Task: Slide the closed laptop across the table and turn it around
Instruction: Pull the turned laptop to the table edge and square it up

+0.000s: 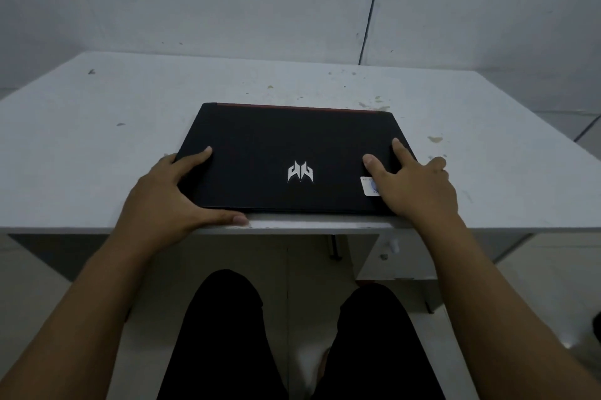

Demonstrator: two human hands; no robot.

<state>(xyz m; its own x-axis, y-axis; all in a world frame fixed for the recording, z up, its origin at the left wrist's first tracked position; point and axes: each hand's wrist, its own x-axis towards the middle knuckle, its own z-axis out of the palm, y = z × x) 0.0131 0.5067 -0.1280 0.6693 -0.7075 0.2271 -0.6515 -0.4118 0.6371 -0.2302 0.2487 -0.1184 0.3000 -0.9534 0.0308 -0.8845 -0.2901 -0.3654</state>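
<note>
A closed black laptop [292, 145] with a silver logo and a red strip along its far edge lies flat near the front edge of the white table [97, 139]. My left hand [169, 198] grips its near left corner, thumb along the front edge and fingers on the lid. At the near right corner my right hand [413, 184] rests on the lid with fingers spread, partly covering a small white sticker [367, 186].
The table has scattered stains towards the back right and meets a grey wall [227, 2] behind. My legs in dark trousers [227, 334] are under the front edge. A table leg and white fittings [390, 250] show below on the right.
</note>
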